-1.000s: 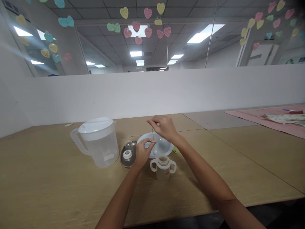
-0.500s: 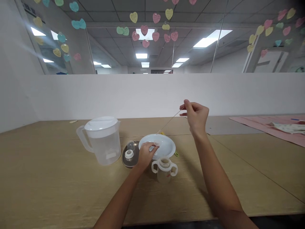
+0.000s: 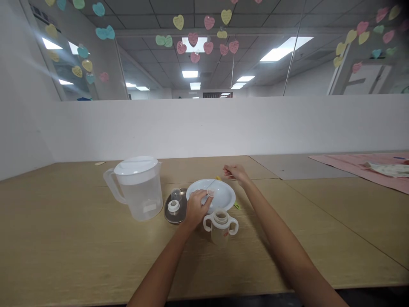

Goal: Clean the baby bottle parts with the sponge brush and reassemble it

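My left hand [image 3: 196, 209] is closed on a small pale round piece [image 3: 210, 193], held by its edge over the white basin [image 3: 227, 199]. Beyond it, at the basin's far right rim, my right hand [image 3: 237, 173] pinches a very thin pale rod or wire. A stretch of the thin rod [image 3: 211, 184] shows above the basin near the round piece; its exact kind is too fine to make out. Just in front of the basin stands an uncapped baby bottle [image 3: 220, 232] with two white handles, upright and touched by neither hand.
A metal tray [image 3: 172, 218] left of the basin carries a white bottle collar [image 3: 173, 206] and a clear dome cap [image 3: 176, 195]. Farther left stands a lidded plastic pitcher [image 3: 142, 196]. A yellow-green utensil [image 3: 237, 205] lies partly under the basin. Pink cloth [image 3: 345, 164] covers the far right.
My right hand has come down and to the left, from high above the table to beside the basin's far rim, shortening the visible rod. My left hand has stayed almost still.
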`<state>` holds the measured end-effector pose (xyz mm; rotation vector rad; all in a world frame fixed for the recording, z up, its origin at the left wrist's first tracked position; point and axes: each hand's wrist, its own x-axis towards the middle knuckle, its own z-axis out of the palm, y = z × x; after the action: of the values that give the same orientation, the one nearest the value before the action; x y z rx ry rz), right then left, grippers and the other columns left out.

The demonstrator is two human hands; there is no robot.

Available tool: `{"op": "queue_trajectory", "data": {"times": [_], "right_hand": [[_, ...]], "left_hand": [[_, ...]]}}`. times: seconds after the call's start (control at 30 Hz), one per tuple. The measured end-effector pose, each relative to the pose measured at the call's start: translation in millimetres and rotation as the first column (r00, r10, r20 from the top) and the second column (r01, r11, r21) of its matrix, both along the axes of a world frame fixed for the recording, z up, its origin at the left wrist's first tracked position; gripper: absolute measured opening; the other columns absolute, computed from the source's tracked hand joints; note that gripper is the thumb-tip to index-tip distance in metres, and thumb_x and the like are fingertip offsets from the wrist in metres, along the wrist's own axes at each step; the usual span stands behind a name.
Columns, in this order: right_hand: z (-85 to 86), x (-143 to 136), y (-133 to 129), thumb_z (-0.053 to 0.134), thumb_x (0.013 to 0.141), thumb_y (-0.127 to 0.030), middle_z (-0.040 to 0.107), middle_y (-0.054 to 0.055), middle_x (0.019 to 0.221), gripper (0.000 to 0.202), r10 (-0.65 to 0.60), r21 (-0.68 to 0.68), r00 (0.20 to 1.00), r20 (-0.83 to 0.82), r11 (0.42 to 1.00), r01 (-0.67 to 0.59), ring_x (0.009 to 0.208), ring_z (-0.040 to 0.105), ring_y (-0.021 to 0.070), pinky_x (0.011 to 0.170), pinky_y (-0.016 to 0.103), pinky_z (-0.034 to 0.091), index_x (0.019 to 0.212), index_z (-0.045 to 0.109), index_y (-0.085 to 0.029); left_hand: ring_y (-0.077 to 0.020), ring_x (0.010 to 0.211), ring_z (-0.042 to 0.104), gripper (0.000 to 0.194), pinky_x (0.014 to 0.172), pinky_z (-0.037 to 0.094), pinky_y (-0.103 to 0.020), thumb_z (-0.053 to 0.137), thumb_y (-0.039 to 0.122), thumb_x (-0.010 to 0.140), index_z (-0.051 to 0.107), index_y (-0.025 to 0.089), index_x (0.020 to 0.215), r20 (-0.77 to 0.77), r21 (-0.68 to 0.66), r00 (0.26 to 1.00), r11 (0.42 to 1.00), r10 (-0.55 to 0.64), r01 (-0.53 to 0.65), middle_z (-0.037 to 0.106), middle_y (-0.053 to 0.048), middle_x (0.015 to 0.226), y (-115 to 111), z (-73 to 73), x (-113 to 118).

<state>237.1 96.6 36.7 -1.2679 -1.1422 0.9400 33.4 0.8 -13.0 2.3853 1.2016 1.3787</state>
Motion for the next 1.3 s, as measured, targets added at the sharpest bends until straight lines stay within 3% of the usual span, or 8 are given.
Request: {"op": "queue_trajectory", "data": {"times": [0.17, 0.33, 0.4, 0.57, 0.67, 0.87, 1.0, 1.3], "right_hand": [[-13.5, -1, 7, 0.066, 0.072, -0.011, 0.063, 0.004, 0.058, 0.006, 0.092, -0.073, 0.992, 0.084, 0.994, -0.086, 0.048, 0.057, 0.0102, 0.044, 0.02, 0.05, 0.076, 0.062, -0.01], [-0.6, -7, -6, 0.071, 0.063, -0.007, 0.066, 0.008, 0.06, 0.013, 0.243, -0.137, 0.955, 0.171, 0.966, -0.221, 0.052, 0.061, 0.0138, 0.044, 0.021, 0.051, 0.075, 0.065, -0.008], [7.7, -15, -16, 0.073, 0.061, -0.01, 0.068, 0.009, 0.065, 0.012, 0.381, -0.156, 0.896, 0.226, 0.922, -0.353, 0.057, 0.063, 0.0148, 0.047, 0.021, 0.052, 0.072, 0.068, -0.009], [23.0, -38, -41, 0.072, 0.065, -0.025, 0.069, 0.005, 0.078, 0.02, 0.704, -0.162, 0.593, 0.391, 0.687, -0.708, 0.074, 0.063, 0.015, 0.057, 0.02, 0.053, 0.082, 0.07, -0.013], [25.8, -46, -45, 0.07, 0.067, -0.026, 0.068, 0.003, 0.076, 0.019, 0.69, -0.131, 0.579, 0.435, 0.684, -0.717, 0.073, 0.061, 0.013, 0.058, 0.019, 0.05, 0.081, 0.069, -0.013], [31.3, -37, -44, 0.067, 0.07, -0.027, 0.067, 0.006, 0.085, 0.021, 0.626, 0.006, 0.696, 0.351, 0.742, -0.67, 0.082, 0.061, 0.0143, 0.072, 0.024, 0.049, 0.085, 0.065, -0.012], [34.5, -23, -44, 0.068, 0.069, -0.027, 0.067, 0.008, 0.089, 0.023, 0.605, 0.035, 0.737, 0.3, 0.765, -0.643, 0.088, 0.061, 0.0166, 0.079, 0.027, 0.048, 0.086, 0.063, -0.012], [10.1, -1, -17, 0.068, 0.061, -0.024, 0.067, 0.004, 0.075, 0.025, 0.702, -0.18, 0.575, 0.42, 0.685, -0.706, 0.072, 0.06, 0.0151, 0.07, 0.026, 0.047, 0.082, 0.067, -0.011]], "left_hand": [[-0.0217, 0.09, 0.06, 0.025, 0.083, 0.045, -0.035, 0.044, 0.026, 0.087, 0.067, 0.016, 0.089, 0.078, 0.043, 0.989, 0.991, 0.124, -0.128, 0.067, -0.01, 0.094, 4, -3.2, -1], [-0.0204, 0.083, 0.064, 0.017, 0.081, 0.047, -0.035, 0.055, 0.029, 0.081, 0.068, 0.018, 0.082, 0.305, -0.049, 0.933, 0.981, 0.191, -0.185, 0.071, -0.006, 0.086, 10, -3.0, -5], [-0.0189, 0.078, 0.066, 0.013, 0.077, 0.05, -0.032, 0.062, 0.028, 0.075, 0.069, 0.017, 0.079, 0.412, -0.12, 0.891, 0.98, 0.192, -0.156, 0.072, -0.005, 0.082, 12, -2.0, -6], [-0.0178, 0.069, 0.067, 0.015, 0.068, 0.053, -0.028, 0.069, 0.029, 0.068, 0.066, 0.014, 0.071, 0.496, -0.17, 0.851, 0.98, 0.172, -0.099, 0.072, -0.006, 0.075, 14, -0.8, -5], [-0.0181, 0.074, 0.067, 0.017, 0.073, 0.053, -0.03, 0.067, 0.031, 0.07, 0.068, 0.015, 0.075, 0.502, -0.147, 0.855, 0.987, 0.133, -0.067, 0.072, -0.007, 0.08, 13, 0.1, -4], [-0.0193, 0.088, 0.064, 0.023, 0.079, 0.05, -0.033, 0.054, 0.031, 0.081, 0.068, 0.019, 0.094, 0.361, -0.103, 0.931, 0.994, 0.06, -0.024, 0.071, -0.007, 0.094, 3, 7.1, -4], [-0.0195, 0.086, 0.062, 0.027, 0.085, 0.044, -0.035, 0.045, 0.032, 0.087, 0.068, 0.019, 0.086, 0.189, 0.071, 0.981, 0.997, -0.04, 0.027, 0.07, -0.006, 0.088, -10, 10.2, -5], [-0.0195, 0.068, 0.056, 0.042, 0.068, 0.04, -0.036, 0.038, 0.049, 0.083, 0.061, 0.014, 0.09, -0.143, 0.475, 0.945, 0.817, -0.294, 0.327, 0.065, -0.008, 0.074, -22, 5.5, -3]]}}
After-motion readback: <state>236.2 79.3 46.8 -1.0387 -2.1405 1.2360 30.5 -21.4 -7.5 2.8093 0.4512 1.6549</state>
